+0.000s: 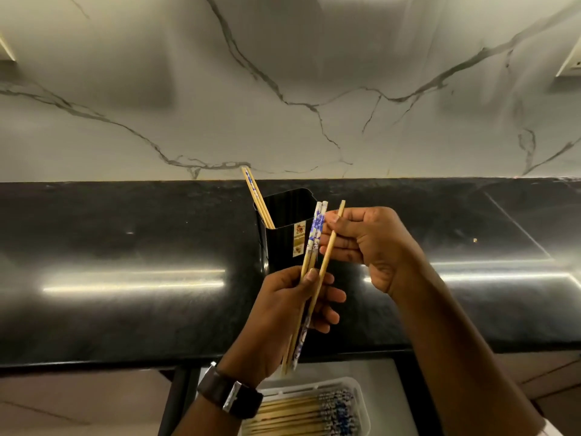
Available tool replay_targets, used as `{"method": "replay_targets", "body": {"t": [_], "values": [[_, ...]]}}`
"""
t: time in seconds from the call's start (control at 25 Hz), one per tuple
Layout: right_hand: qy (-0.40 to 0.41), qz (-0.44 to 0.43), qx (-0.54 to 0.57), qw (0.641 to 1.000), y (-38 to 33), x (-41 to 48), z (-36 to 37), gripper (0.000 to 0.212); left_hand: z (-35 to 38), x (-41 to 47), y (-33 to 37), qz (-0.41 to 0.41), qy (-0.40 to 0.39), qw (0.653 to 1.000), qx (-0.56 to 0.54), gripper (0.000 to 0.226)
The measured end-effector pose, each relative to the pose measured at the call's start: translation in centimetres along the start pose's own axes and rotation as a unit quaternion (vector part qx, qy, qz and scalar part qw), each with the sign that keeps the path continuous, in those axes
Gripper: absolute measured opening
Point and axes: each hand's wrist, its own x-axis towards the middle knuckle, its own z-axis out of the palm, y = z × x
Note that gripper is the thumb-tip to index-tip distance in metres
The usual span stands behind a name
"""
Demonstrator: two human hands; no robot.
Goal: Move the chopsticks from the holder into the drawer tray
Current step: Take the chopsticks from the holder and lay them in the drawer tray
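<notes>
A black holder [284,243] stands on the dark counter with two or three chopsticks [256,196] leaning out of its left corner. In front of it my left hand [283,313] grips a small bundle of bamboo chopsticks [311,256] with blue-and-white ends, held upright and slightly tilted. My right hand [367,243] pinches the upper part of one plain chopstick [330,243] of that bundle, beside the patterned tips. Below, in the open drawer, a clear tray [363,401] holds several chopsticks [301,413] lying sideways.
The black glossy counter [125,278] runs left to right, backed by a white marble wall [283,89]. The open drawer [382,379] sits under the counter's front edge. A watch is on my left wrist [231,396].
</notes>
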Motion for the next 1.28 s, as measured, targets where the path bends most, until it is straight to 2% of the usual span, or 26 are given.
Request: {"method": "replay_targets", "body": {"t": [0.12,0.2,0.28,0.32,0.4,0.48,0.56,0.64,0.72,0.8,0.92,1.0,1.08,1.16,1.28], "values": [[0.115,-0.060,0.099,0.987,-0.5,-1.1,-1.2,0.020,-0.7,-1.2,-0.2,-0.013,0.016,1.000,0.019,0.033],[0.202,-0.150,0.208,0.945,-0.3,-2.4,-1.7,0.020,-1.0,-1.9,-0.3,-0.035,0.067,0.997,-0.026,0.033],[0.252,-0.219,0.309,0.891,0.8,-4.5,-1.4,0.023,-1.0,-2.2,-0.4,-0.055,0.140,0.980,-0.130,0.034],[0.265,-0.227,0.347,0.870,1.8,-5.5,-0.8,0.025,-1.0,-2.3,-0.4,-0.056,0.164,0.967,-0.185,0.034],[0.278,-0.177,0.406,0.853,4.2,-7.4,1.1,0.032,-0.5,-2.1,-0.3,-0.042,0.189,0.942,-0.274,0.035],[0.286,-0.064,0.409,0.864,7.3,-9.5,3.9,0.034,0.2,-1.9,-0.4,-0.022,0.209,0.925,-0.316,0.036],[0.298,0.030,0.361,0.883,10.6,-11.1,6.3,0.024,0.6,-1.9,-0.8,-0.001,0.217,0.920,-0.326,0.035],[0.297,0.082,0.306,0.901,13.1,-12.1,8.0,0.011,0.5,-2.0,-1.6,0.010,0.214,0.919,-0.331,0.032],[0.271,0.121,0.241,0.924,14.6,-12.5,8.3,0.010,-0.1,-2.4,-2.3,0.009,0.217,0.926,-0.309,0.028],[0.255,0.116,0.137,0.950,15.1,-12.5,7.5,0.014,-0.7,-2.8,-3.1,0.003,0.205,0.942,-0.264,0.026],[0.222,-0.012,-0.020,0.975,14.0,-11.6,5.5,0.027,-1.6,-3.9,-3.6,-0.030,0.120,0.977,-0.174,0.027],[0.125,-0.044,-0.033,0.991,12.5,-10.3,4.4,0.028,-1.8,-4.6,-4.0,-0.058,0.052,0.991,-0.105,0.031],[0.049,-0.024,-0.042,0.998,11.0,-9.2,3.9,0.023,-1.8,-5.3,-4.6,-0.085,0.000,0.994,-0.064,0.034],[0.028,0.013,-0.035,0.999,10.6,-8.6,3.3,0.020,-1.9,-6.0,-5.4,-0.120,-0.026,0.991,-0.042,0.035],[0.026,0.063,0.042,0.997,11.8,-8.6,2.5,0.018,-2.3,-6.6,-6.5,-0.180,-0.049,0.982,-0.034,0.035]]}}
